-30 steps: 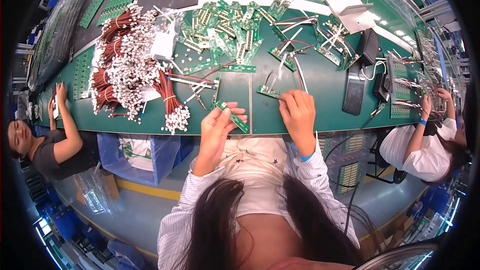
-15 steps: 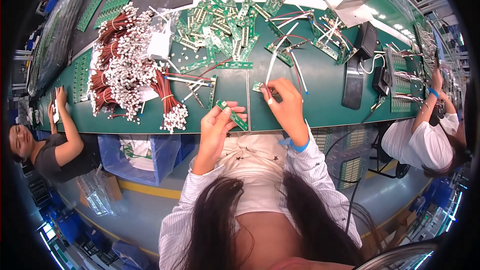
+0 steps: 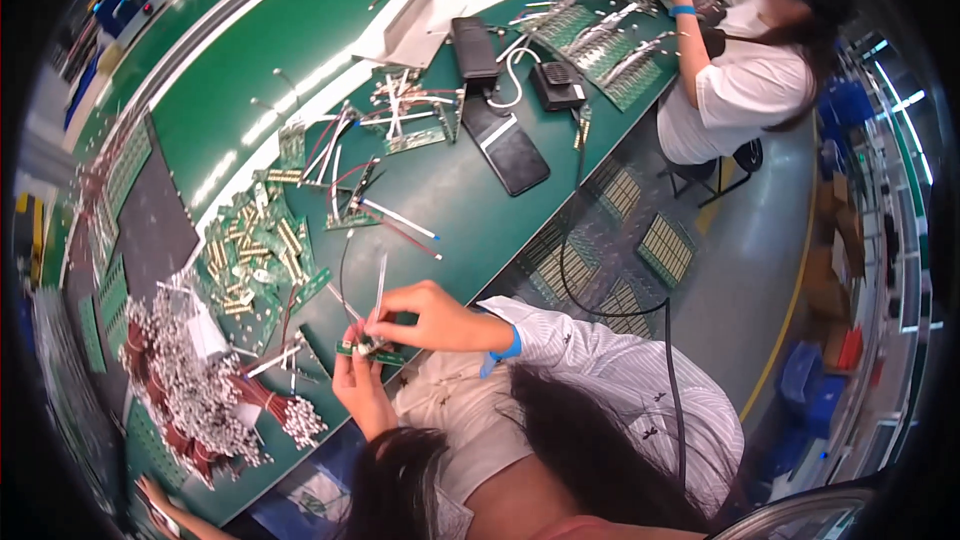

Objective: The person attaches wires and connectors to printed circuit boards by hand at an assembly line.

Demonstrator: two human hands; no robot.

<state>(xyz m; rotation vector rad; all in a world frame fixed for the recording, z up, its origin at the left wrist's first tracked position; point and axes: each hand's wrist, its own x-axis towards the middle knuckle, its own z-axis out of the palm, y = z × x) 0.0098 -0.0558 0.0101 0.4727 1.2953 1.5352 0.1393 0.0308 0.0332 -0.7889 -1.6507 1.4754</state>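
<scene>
Your long green desk (image 3: 450, 200) curves across the view from lower left to upper right. On it, at left, lies a heap of red wires with white metal ends (image 3: 200, 400); above that, a scatter of small green circuit boards with gold connectors (image 3: 255, 245); further up, a flat black rectangular pad (image 3: 505, 145). Your right hand (image 3: 425, 315) and left hand (image 3: 360, 385) meet over the desk's near edge. Both sets of fingers close on a narrow green circuit-board strip (image 3: 368, 348), the left from below, the right from above, with a thin white wire (image 3: 380, 285) rising from the right fingers
</scene>
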